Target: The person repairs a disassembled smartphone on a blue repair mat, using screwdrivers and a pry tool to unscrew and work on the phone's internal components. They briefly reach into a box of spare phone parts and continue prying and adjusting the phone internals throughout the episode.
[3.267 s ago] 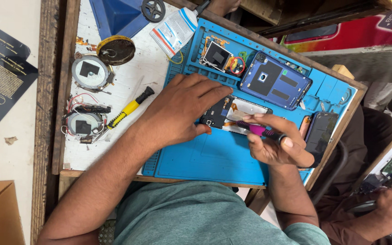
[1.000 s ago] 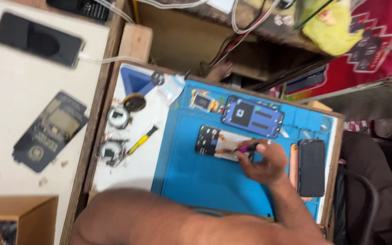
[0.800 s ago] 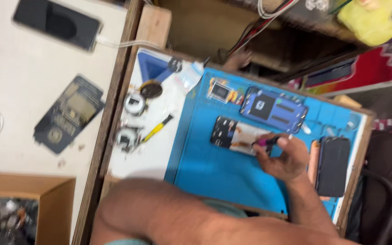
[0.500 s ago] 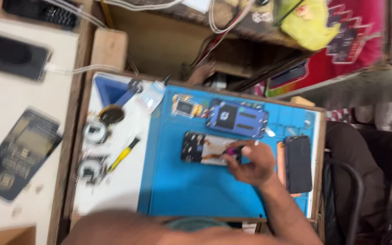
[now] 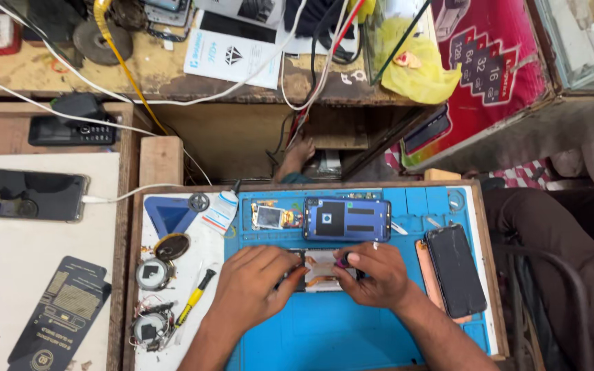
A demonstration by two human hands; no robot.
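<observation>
An opened phone [image 5: 322, 268] with its insides showing lies on the blue work mat [image 5: 324, 330]. My left hand [image 5: 252, 278] rests on the phone's left end, its fingers pressing it down. My right hand [image 5: 369, 275] grips a small pink-handled tool [image 5: 342, 262] against the phone's right half. The blue back cover [image 5: 346, 219] lies just beyond the two hands, and a small circuit module [image 5: 269, 217] sits to its left.
A black phone [image 5: 456, 270] lies at the mat's right. A yellow screwdriver [image 5: 195, 297], round parts [image 5: 154, 273], a glue tube [image 5: 220, 211] and a blue triangle pick [image 5: 166, 214] lie left of the mat. Another phone [image 5: 25, 195] charges at far left; cables cross the back shelf.
My left hand has come back onto the opened phone, after being off it a second ago. The view has swung and steadied, and the right hand stays on the phone with its tool.
</observation>
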